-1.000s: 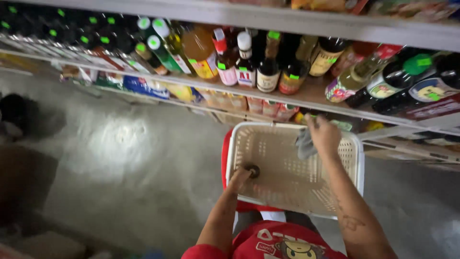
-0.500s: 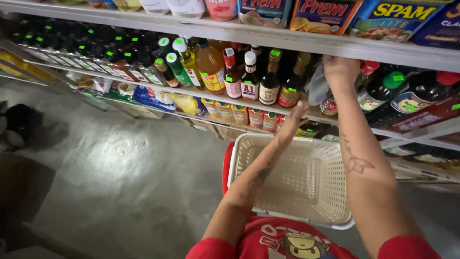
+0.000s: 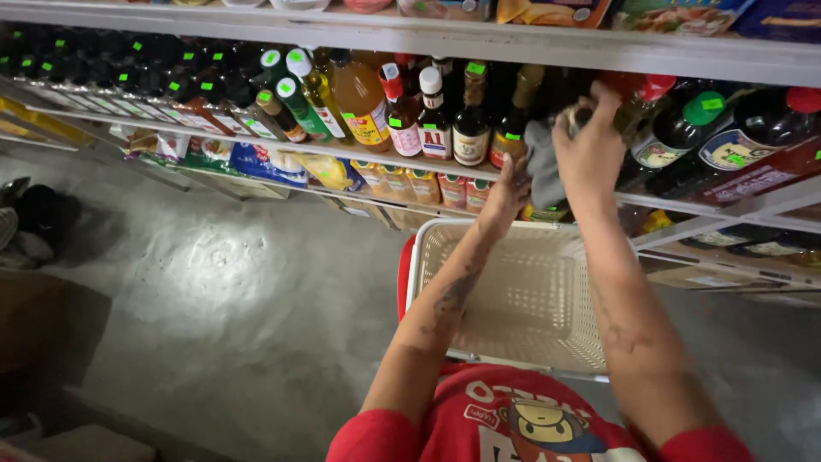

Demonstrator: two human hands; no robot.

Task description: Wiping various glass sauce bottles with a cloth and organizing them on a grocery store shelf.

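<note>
My right hand (image 3: 588, 141) is raised to the bottle shelf (image 3: 359, 152) and grips a grey cloth (image 3: 540, 169) against a bottle that my hand mostly hides. My left hand (image 3: 507, 195) reaches up just left of it, fingers together near the shelf edge below a dark bottle (image 3: 513, 120); I cannot tell whether it holds anything. Under both arms sits a cream plastic basket (image 3: 513, 295) with nothing visible inside, resting on something red.
The shelf carries several bottles: oils, sauces and dark bottles with green and red caps (image 3: 701, 111). A lower shelf holds packets and small jars (image 3: 428, 184). Cans line the top shelf. Grey concrete floor (image 3: 214, 291) lies to the left, with a cardboard box at bottom left.
Both hands rose from the basket to the bottle shelf. The right hand took the grey cloth up with it and now presses it to a bottle.
</note>
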